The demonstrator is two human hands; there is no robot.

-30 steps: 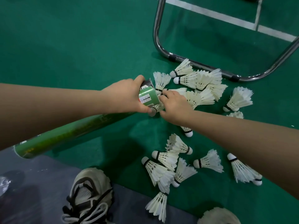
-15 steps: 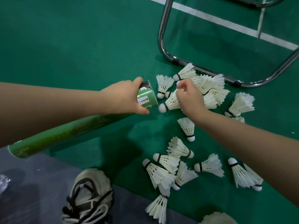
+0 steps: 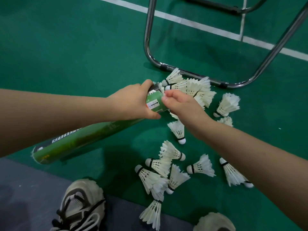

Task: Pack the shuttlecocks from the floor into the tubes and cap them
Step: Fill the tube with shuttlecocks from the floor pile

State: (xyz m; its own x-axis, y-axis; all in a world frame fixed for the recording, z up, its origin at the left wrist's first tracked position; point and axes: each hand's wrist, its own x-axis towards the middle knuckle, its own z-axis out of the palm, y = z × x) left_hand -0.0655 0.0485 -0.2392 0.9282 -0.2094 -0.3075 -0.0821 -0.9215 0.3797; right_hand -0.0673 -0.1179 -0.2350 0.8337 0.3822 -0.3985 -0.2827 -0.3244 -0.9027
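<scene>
A long green shuttlecock tube [image 3: 86, 139] lies slanted over the green court floor, its mouth pointing away from me. My left hand [image 3: 131, 102] grips it just behind that mouth. My right hand [image 3: 181, 104] is at the mouth with curled fingers, pinching a white shuttlecock [image 3: 160, 86] whose feathers show at the opening; most of it is hidden. A heap of shuttlecocks [image 3: 198, 90] lies just beyond the hands. Several more shuttlecocks [image 3: 201, 166] are scattered on the floor below my right forearm.
A chrome tubular chair frame [image 3: 148, 39] stands right behind the heap. White court lines [image 3: 200, 25] cross the far floor. My shoes [image 3: 80, 205] sit at the bottom, on a grey strip [image 3: 25, 197] at the lower left.
My right hand picked a shuttlecock from the heap and brought it left to the tube mouth. The left hand has lifted the tube's mouth end slightly towards the heap.
</scene>
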